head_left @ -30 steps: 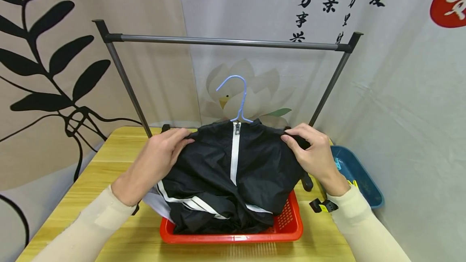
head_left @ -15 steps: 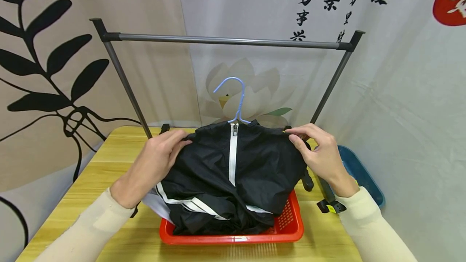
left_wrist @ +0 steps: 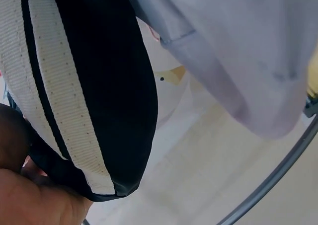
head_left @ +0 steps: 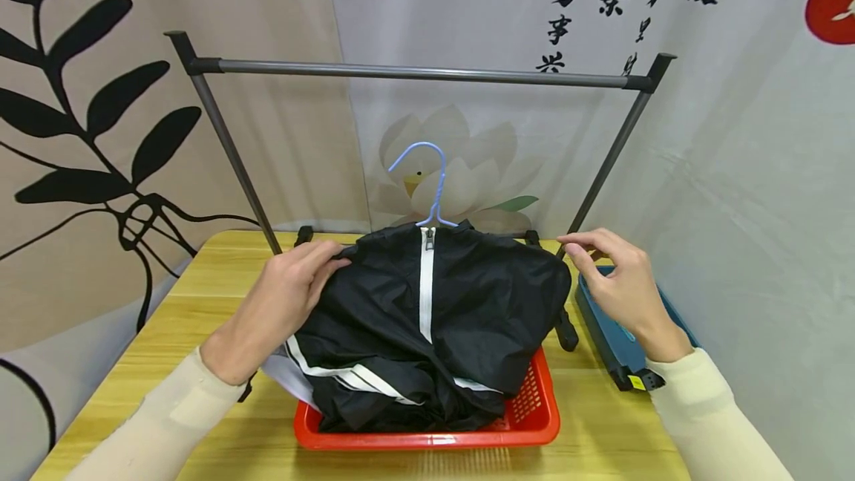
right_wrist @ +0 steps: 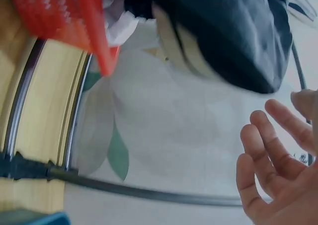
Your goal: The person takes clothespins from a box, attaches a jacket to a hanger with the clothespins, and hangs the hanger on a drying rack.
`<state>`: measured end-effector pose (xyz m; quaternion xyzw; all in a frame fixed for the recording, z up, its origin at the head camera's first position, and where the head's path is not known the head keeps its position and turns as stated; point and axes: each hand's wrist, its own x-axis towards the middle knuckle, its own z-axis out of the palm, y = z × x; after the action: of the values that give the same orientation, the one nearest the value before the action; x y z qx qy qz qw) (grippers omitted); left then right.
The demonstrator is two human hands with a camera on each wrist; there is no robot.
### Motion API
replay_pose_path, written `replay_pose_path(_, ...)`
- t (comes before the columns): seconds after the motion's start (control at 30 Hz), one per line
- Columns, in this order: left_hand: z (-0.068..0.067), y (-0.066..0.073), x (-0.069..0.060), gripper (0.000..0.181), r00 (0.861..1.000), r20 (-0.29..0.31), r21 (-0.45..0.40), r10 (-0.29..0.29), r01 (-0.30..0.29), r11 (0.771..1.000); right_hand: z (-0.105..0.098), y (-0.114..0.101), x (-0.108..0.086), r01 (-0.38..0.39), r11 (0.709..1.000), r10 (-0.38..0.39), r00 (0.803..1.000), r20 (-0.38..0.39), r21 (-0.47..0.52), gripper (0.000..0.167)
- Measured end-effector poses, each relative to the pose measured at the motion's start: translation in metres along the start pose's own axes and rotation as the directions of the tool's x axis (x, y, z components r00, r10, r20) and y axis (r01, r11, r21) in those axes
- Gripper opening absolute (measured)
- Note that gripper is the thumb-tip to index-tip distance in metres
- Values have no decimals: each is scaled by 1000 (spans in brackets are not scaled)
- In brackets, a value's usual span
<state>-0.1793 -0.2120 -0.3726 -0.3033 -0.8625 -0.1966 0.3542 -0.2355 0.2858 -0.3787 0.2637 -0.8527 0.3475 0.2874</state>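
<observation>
Pinching the black jacket point(head_left: 481, 280) at its shoulder, left of centre in head view: left hand point(head_left: 275, 304), thumb and fingers on the cloth edge. Right hand point(head_left: 623, 286), right of centre, is off the jacket, just beside its other shoulder; thumb and index tips close together in head view, other fingers loosely bent and slightly spread in right wrist view. Jacket is mid-frame, front facing camera, white zip point(head_left: 427, 288) down the middle, white stripes lower left. Its lower part lies bunched in the red basket point(head_left: 427, 441), bottom centre. Blue hanger point(head_left: 441, 177) has its hook sticking up from the collar, centre of frame, tip pointing left. Pale cloth point(head_left: 292, 377) shows by the jacket's edge, lower left of centre; left wrist view has it upper right, near the black cloth. Basket stands on wood table point(head_left: 200, 303). Grey rack point(head_left: 414, 73) spans the upper half, bar above the hook, not touching. Blue bin point(head_left: 604, 340) at right, partly behind right hand. Curtain point(head_left: 755, 191) fills the back, black leaf print upper left, black writing top right
</observation>
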Motion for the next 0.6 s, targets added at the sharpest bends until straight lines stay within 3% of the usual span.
replay_pose_path(0.23, 1, -1, -2, 23, 1000, 3, 0, -14, 14, 1000, -10, 27, -6, -107, 992, 109, 993, 38, -61, 18)
replay_pose_path(0.6, 1, -1, -5, 26, 1000, 8, -21, -17, 17, 1000, -15, 74, -19, -236, 961, 259, 953, 160, -146, 26)
